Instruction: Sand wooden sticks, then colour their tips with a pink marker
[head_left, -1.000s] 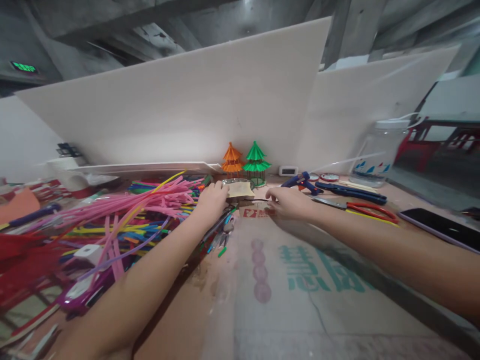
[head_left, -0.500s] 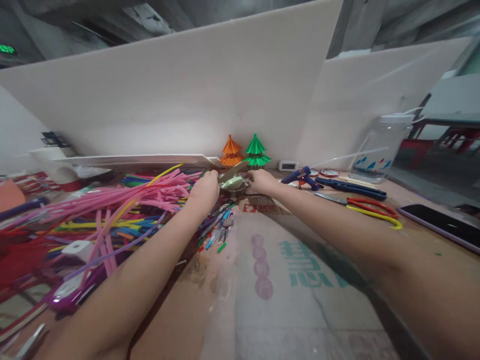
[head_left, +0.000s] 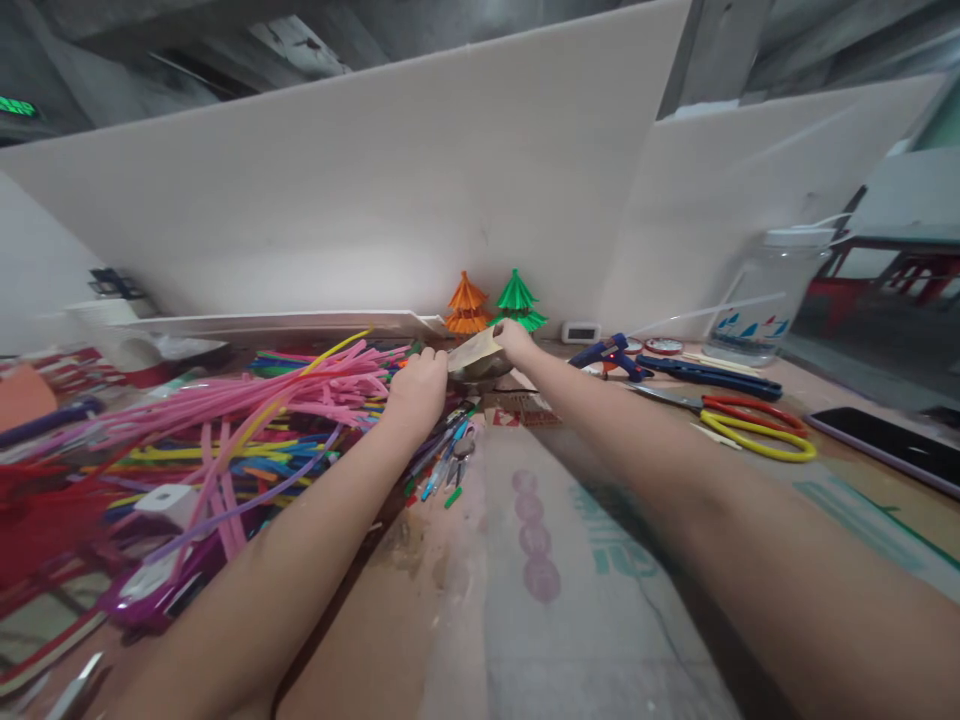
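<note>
At the far side of the table, a pale yellow flat strip (head_left: pixel 474 350) that looks like ribbon or paper stretches between my two hands. My left hand (head_left: pixel 420 388) is closed at its left end, beside the pink pipe cleaners (head_left: pixel 330 385). My right hand (head_left: pixel 516 343) pinches the upper right end, just in front of a small green tree (head_left: pixel 517 300). Something darker lies under the strip, partly hidden, and I cannot make out what it is. An orange tree (head_left: pixel 466 303) of the same make stands behind the strip.
Pens (head_left: pixel 450 455) lie in a pile near my left hand. On the right are a blue glue gun (head_left: pixel 611 355), scissors (head_left: pixel 757 428), a phone (head_left: pixel 892 445) and a clear bottle (head_left: pixel 765 300). Printed plastic sheeting (head_left: pixel 555 640) covers the table's front. A white panel (head_left: pixel 375 200) rises behind.
The shiny greenish-gold piece between my hands now appears as a flat, pale strip held across. My right hand has risen slightly, and the left has turned a little.
</note>
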